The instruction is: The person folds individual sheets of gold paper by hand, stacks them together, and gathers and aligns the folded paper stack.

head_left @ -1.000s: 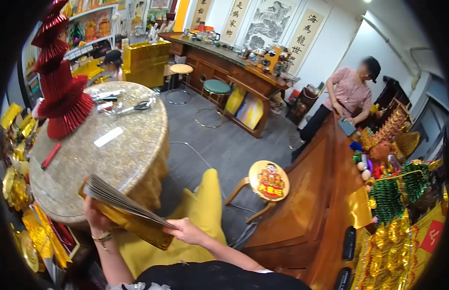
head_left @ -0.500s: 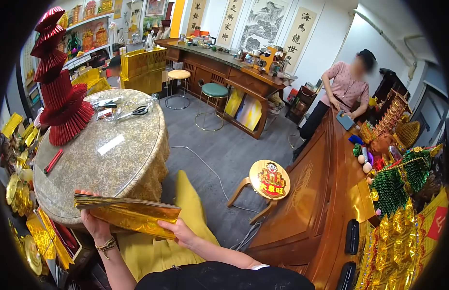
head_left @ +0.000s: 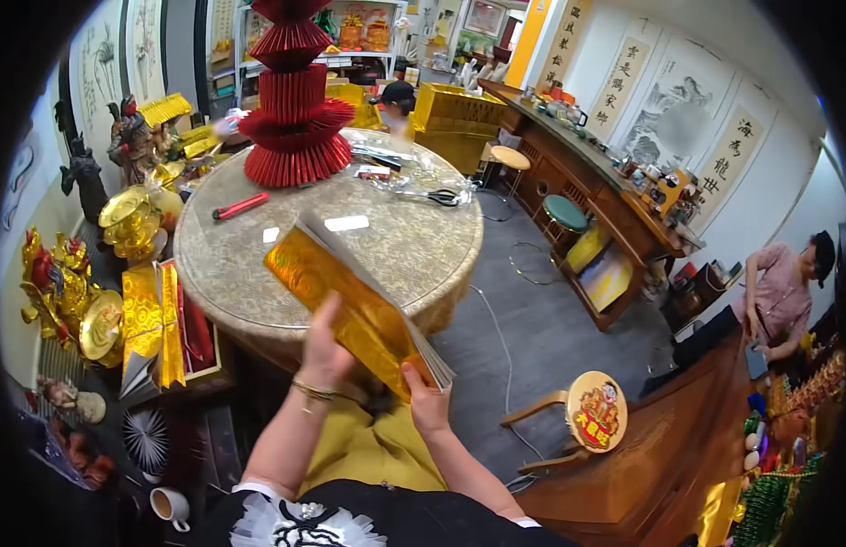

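A thick folded stack of gold foil paper slants in front of me, its gold face toward me and grey sheet edges along its upper right side. My left hand supports it from the left, thumb up against the gold face. At the lower right end my right hand grips it, thumb on the front. The stack's upper end overlaps the near part of the round table in view. On that table stand a tall red pleated paper tower and a red cutter.
Scissors and plastic packets lie at the table's far right. Gold ornaments crowd the left, above a white cup. A wooden stool stands right. A person is at the wooden counter; another sits behind the table.
The view has swung left, bringing the ornaments and cup into sight. The gold stack has turned from nearly level to a steep slant, its gold face showing more. Both hands still hold it.
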The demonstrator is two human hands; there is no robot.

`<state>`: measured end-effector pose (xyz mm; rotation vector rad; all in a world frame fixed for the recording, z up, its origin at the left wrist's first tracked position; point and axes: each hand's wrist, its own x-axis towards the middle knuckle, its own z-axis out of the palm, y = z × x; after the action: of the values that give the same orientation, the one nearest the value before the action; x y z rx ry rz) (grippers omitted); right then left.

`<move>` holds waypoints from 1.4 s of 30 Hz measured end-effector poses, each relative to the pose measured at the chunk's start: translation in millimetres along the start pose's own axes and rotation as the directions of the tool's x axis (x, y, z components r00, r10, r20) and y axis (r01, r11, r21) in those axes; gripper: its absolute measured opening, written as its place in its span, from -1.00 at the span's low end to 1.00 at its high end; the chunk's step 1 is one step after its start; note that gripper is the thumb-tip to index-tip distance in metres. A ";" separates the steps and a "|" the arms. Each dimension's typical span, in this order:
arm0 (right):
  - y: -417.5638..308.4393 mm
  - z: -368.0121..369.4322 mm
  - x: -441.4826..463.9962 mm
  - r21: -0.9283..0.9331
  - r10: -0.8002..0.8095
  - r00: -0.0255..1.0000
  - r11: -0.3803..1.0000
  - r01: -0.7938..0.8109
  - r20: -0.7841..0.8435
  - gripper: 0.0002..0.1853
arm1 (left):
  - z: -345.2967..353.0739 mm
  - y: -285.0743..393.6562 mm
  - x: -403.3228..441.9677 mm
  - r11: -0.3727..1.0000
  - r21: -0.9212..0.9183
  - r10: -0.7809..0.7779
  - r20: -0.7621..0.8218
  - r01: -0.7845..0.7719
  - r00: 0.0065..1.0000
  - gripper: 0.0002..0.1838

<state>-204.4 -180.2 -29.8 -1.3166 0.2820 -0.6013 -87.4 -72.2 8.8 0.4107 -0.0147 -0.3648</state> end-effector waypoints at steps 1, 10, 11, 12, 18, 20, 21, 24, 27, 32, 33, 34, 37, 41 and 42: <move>0.6 7.0 1.7 0.013 0.003 1.000 1.000 -0.003 -0.004 -0.90 | -2.2 -16.8 -4.4 0.998 0.009 -0.064 0.035 0.064 0.997 -0.70; 9.0 32.1 8.6 -0.107 -0.204 0.978 0.974 0.199 -0.042 -0.77 | 2.1 -31.6 -10.5 0.952 0.270 0.128 0.068 -0.142 0.989 -0.75; 12.2 31.6 10.8 -0.107 -0.209 0.977 0.973 0.203 -0.048 -0.77 | 2.0 -30.1 -8.6 0.952 0.271 0.124 0.074 -0.139 0.990 -0.75; 16.3 30.1 12.7 -0.144 -0.286 0.958 0.949 0.282 -0.006 -0.75 | 1.0 -28.5 -8.3 0.965 0.240 0.089 0.080 -0.106 0.993 -0.75; 33.1 12.1 22.2 -0.316 -0.254 0.887 0.867 0.385 0.385 -0.57 | -31.8 -8.2 9.9 0.977 0.208 -0.059 0.032 0.052 0.998 -0.79; 3.8 11.6 35.6 -0.282 -0.278 0.849 0.857 0.431 0.450 -0.54 | -40.7 16.5 22.4 0.983 0.182 -0.007 0.035 0.001 0.999 -0.78; -6.2 10.7 43.9 -0.246 -0.292 0.798 0.846 0.472 0.527 -0.50 | -41.3 30.6 26.6 0.986 0.166 0.006 0.061 -0.016 0.998 -0.76; -3.2 12.9 84.9 -0.245 -0.307 0.831 0.857 0.453 0.464 -0.72 | -61.5 57.4 44.2 0.998 0.060 -0.013 0.067 0.009 0.998 -0.72; -0.8 43.8 122.5 -0.209 -0.265 0.900 0.913 0.350 0.347 -0.73 | -60.2 61.9 52.7 0.980 0.200 -0.018 -0.002 0.018 1.000 -0.81; 17.5 68.9 160.0 -0.316 -0.095 0.924 0.923 0.222 0.371 -0.61 | -67.2 56.7 60.8 0.977 0.203 -0.056 -0.074 0.071 0.996 -0.68; 15.7 69.1 157.7 -0.350 -0.123 0.918 0.899 0.264 0.377 -0.59 | -66.3 57.7 60.0 0.977 0.202 -0.063 -0.058 0.073 0.996 -0.68; 14.7 68.5 154.6 -0.330 -0.183 0.910 0.890 0.314 0.372 -0.61 | -65.1 58.7 59.6 0.975 0.200 -0.085 -0.073 0.098 0.994 -0.66; 18.1 71.0 158.1 -0.319 -0.190 0.925 0.900 0.298 0.330 -0.65 | -69.7 57.6 65.3 0.965 0.225 -0.118 -0.070 0.131 0.991 -0.80; 15.1 69.0 157.3 -0.368 -0.145 0.939 0.892 0.261 0.312 -0.71 | -68.2 57.4 65.7 0.956 0.221 -0.170 -0.114 0.192 0.979 -0.84; 14.4 68.3 156.9 -0.369 -0.140 0.942 0.895 0.252 0.304 -0.71 | -72.9 58.3 67.3 0.957 0.208 -0.191 -0.083 0.204 0.978 -0.83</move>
<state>-37.1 -210.4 -5.1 -1.8264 0.0436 -0.5404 2.0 -17.8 -39.1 0.6414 0.0485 -0.5505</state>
